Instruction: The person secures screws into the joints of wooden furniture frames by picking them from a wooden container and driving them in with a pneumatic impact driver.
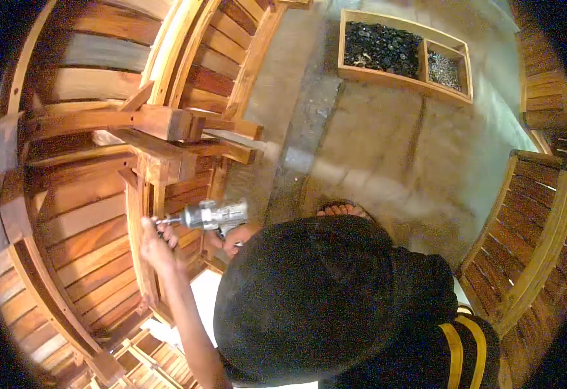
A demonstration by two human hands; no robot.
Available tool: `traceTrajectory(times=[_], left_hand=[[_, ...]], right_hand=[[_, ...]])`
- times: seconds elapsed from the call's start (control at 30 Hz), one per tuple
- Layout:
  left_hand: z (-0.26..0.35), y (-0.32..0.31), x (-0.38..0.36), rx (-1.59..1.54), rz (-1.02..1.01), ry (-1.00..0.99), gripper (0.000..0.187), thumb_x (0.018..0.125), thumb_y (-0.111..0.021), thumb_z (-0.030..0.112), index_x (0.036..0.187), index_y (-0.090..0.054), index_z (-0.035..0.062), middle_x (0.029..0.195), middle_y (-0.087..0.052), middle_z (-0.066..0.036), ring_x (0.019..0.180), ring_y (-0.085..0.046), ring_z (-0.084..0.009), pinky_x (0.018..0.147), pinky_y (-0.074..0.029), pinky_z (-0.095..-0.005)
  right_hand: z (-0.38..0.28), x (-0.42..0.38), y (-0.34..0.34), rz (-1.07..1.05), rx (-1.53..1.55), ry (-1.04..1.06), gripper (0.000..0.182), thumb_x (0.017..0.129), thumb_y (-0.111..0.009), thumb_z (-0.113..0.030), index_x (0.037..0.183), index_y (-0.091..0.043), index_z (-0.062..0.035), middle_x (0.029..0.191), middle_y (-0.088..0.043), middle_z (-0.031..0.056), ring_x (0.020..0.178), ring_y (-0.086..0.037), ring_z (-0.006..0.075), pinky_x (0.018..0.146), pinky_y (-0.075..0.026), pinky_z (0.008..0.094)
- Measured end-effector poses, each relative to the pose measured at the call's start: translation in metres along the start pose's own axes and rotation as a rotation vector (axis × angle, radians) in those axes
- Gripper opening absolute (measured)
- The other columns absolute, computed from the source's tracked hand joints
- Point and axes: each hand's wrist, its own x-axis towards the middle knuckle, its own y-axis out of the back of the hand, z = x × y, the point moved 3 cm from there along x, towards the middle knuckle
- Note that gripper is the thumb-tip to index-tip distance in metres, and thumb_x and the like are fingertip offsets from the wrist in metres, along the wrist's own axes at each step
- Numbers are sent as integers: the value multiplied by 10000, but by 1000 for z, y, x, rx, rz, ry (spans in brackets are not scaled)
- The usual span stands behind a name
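Note:
My right hand (235, 240) is wrapped round the grip of a silver and grey power drill (215, 214), partly hidden behind the black cap (303, 298). The drill points left, its bit (172, 221) reaching to a wooden rail of a slatted furniture piece (137, 240). At the bit's tip, the fingers of my left hand (159, 244) are pinched together against the rail. Whatever sits between those fingers is too small and blurred to name. A bare foot (342, 210) shows past the cap's edge.
A two-part wooden box (405, 85) on the floor holds many dark small pieces on one side and small metal hardware on the other. More slatted wooden pieces stand at the upper left (212, 58) and right (523, 240). A yellow-striped black sleeve (468, 350) is at lower right.

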Motion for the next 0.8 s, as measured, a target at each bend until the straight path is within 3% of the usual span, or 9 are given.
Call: traceTrajectory(times=[0.27, 0.37, 0.47, 0.53, 0.57, 0.63, 0.77, 0.8], left_hand=[[-89, -26, 51, 186, -60, 202, 226, 940, -570, 244, 879, -582, 27, 644, -499, 7, 463, -398, -60, 370, -294, -198], [-129, -26, 58, 274, -75, 338, 227, 912, -611, 281, 868, -610, 59, 625, -491, 21, 453, -420, -66, 366, -312, -204], [-187, -16, 87, 310, -118, 381, 228, 893, -635, 293, 843, -619, 71, 600, -491, 17, 432, -417, -75, 351, -311, -220], [-199, -28, 87, 628, -166, 328, 241, 881, -648, 300, 838, -623, 65, 582, -496, 9, 421, -419, -79, 343, -301, -229], [-199, -34, 86, 615, -159, 339, 241, 881, -648, 300, 838, -623, 65, 582, -496, 9, 421, -419, -79, 343, -301, -229], [-204, -48, 86, 386, -259, 474, 238, 881, -649, 295, 821, -621, 66, 564, -489, 7, 413, -409, -80, 345, -289, -230], [-218, -71, 90, 426, -275, 391, 230, 887, -642, 276, 809, -607, 63, 577, -483, 14, 419, -397, -71, 357, -280, -222], [-220, -76, 90, 317, -343, 386, 229, 891, -638, 269, 807, -603, 59, 587, -479, 20, 428, -394, -64, 363, -276, -217]], right_hand=[[57, 23, 71, 88, 217, -98, 260, 688, -630, -27, 937, -564, -60, 664, -548, 31, 540, -484, 102, 495, -415, 294], [53, 29, 64, 105, 261, -152, 246, 693, -624, -30, 929, -563, -61, 647, -540, 30, 535, -479, 105, 495, -414, 298], [135, 51, 169, 185, 250, -196, 220, 708, -597, -38, 922, -556, -73, 659, -529, 31, 520, -456, 113, 506, -413, 311], [128, 44, 169, 264, 256, -166, 227, 727, -573, -52, 950, -539, -79, 750, -538, 40, 518, -447, 126, 556, -421, 342], [121, 42, 158, 271, 245, -178, 227, 727, -573, -52, 950, -539, -79, 750, -538, 40, 518, -447, 126, 556, -421, 342], [106, 41, 140, 153, 313, 1, 256, 727, -564, -46, 978, -533, -85, 816, -549, 23, 520, -442, 125, 560, -421, 341], [98, 42, 144, 228, 444, -38, 273, 724, -555, -37, 987, -541, -111, 821, -555, 6, 515, -436, 124, 561, -426, 345], [97, 43, 148, 295, 433, -12, 286, 727, -550, -35, 998, -542, -128, 844, -558, 0, 512, -434, 123, 565, -431, 347]])
